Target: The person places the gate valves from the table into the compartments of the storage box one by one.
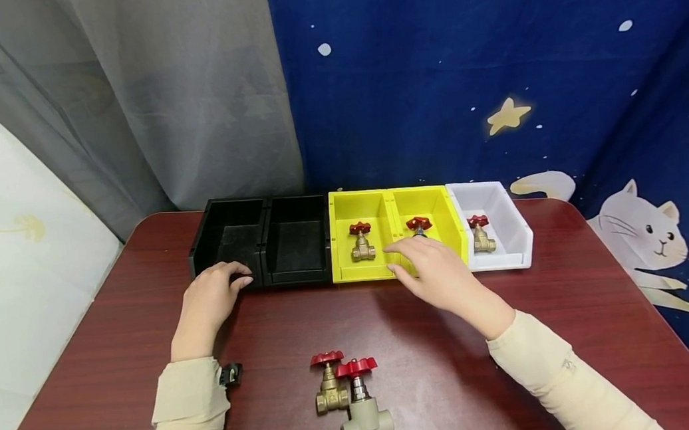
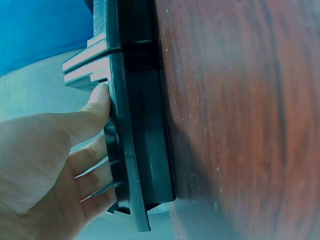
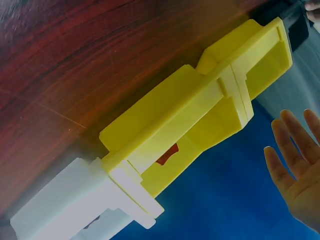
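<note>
My left hand (image 1: 211, 303) is at the front of the leftmost black bin (image 1: 233, 216). In the left wrist view, its thumb (image 2: 100, 102) lies at the rim and the other fingertips are hidden behind it. My right hand (image 1: 438, 272) hovers over the front of the yellow bins (image 1: 360, 205), fingers extended and holding nothing. A brass gate valve (image 1: 361, 244) with a red handwheel stands in the left yellow bin. Another red-handled valve (image 1: 419, 223) is in the right yellow bin, partly hidden by the hand. A brass valve (image 1: 483, 237) sits in the white bin (image 1: 510, 223).
On the table (image 1: 270, 353) near me, a brass gate valve (image 1: 331, 392) lies against a grey plastic valve (image 1: 366, 420), both red-handled. A second black bin (image 1: 296, 212) adjoins the first. Curtains (image 1: 420, 90) hang behind the row of bins.
</note>
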### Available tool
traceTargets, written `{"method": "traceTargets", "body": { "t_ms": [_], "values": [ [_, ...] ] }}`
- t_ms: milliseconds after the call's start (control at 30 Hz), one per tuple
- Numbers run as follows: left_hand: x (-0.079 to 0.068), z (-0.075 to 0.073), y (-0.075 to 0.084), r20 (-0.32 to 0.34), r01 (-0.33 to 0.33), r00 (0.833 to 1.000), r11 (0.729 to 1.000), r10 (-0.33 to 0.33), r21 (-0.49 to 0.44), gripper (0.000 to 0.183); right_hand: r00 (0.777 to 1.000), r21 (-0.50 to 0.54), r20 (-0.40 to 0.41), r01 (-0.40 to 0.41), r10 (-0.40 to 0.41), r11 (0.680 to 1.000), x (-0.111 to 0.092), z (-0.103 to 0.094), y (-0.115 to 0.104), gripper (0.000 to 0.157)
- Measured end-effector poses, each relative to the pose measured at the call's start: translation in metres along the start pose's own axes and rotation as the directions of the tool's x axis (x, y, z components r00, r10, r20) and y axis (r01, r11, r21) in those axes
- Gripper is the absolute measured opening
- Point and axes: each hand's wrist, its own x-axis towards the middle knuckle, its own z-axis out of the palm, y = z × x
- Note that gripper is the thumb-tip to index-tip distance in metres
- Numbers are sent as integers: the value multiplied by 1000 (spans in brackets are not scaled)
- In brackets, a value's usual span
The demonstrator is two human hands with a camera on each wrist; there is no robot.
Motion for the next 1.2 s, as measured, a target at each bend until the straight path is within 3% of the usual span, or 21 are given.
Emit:
{"method": "traceTargets", "body": {
  "t_ms": [533,800,967,1200],
  "values": [
    [-1,-1,0,8,5,1000,1000,-5,-2,18,974,92,-133,-173,184,981,-18,-19,14,34],
    [0,1,0,-3,3,1000,1000,-3,3,17,951,74,-100,-286,292,955,-28,-32,24,34],
    [1,2,-1,-1,0,1000,1000,0,5,18,926,79,-24,-373,376,924,-34,-42,31,40],
    [1,2,-1,0,1,1000,1000,-1,2,18,911,77,-14,-411,413,908,-43,-50,43,45]
  ]
}}
